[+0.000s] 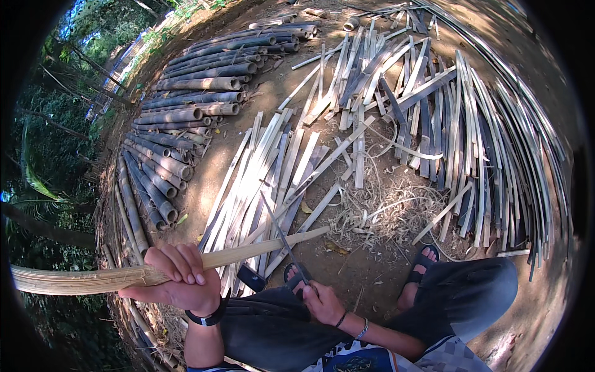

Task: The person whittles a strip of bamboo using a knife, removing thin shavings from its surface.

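Note:
A long split bamboo strip (pixel 248 252) lies across the front of me, its thin end pointing right and its wide end running out at the left rim. My left hand (pixel 186 280) is closed around it, fingers curled over the top. A narrow-bladed knife (pixel 277 224) is in my right hand (pixel 323 304), which is closed on its handle. The blade points up and away to the left and crosses the strip to the right of my left hand. Whether its edge touches the bamboo, I cannot tell.
Pale split strips (pixel 254 167) lie in a pile just ahead, and more strips (pixel 427 111) spread at the far right. Curly shavings (pixel 390 208) cover the ground before my feet. Whole bamboo poles (pixel 198 84) are stacked at the far left. A dark flat object (pixel 251 278) sits near my left sandal.

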{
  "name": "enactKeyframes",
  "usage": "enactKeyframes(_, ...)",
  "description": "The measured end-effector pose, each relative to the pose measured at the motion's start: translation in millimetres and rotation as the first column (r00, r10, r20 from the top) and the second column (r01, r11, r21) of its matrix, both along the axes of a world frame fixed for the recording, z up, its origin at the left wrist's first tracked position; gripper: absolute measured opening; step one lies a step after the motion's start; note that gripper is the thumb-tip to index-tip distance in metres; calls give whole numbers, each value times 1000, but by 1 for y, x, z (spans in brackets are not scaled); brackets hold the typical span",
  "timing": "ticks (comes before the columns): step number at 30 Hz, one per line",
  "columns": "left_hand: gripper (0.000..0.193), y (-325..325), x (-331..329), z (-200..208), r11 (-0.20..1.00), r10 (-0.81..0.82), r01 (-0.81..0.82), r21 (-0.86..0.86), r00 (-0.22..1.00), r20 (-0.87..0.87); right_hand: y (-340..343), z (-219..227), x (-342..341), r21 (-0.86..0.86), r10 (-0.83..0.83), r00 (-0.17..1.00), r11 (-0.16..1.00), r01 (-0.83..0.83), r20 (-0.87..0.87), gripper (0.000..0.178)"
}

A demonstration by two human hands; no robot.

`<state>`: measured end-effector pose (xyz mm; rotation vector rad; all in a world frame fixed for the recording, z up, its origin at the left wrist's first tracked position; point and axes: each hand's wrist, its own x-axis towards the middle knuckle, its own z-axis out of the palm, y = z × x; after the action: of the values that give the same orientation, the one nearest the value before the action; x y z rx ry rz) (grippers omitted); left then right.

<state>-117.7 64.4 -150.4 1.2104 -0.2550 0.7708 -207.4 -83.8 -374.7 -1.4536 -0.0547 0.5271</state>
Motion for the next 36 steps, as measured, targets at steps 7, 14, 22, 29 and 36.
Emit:
enactKeyframes(7,65,0,3,2,998,-38,38,53,999,0,6,-63,3,73,-125,986,988,134,-114,37)
enactKeyframes(14,64,0,-1,1,996,-36,36,79,999,-4,0,-40,1,45,-57,996,998,54,72,42)
enactKeyframes(22,69,1,-5,0,998,-34,35,56,999,-16,-9,-25,6,168,65,979,985,-33,-191,41)
enactKeyframes(29,68,-4,0,1,999,46,-46,20,999,-12,-3,-67,10,63,-83,986,994,93,-142,42)
enactKeyframes(36,68,-6,0,1,999,35,-34,27,999,-29,-8,-60,14,128,-38,956,989,79,-292,44)
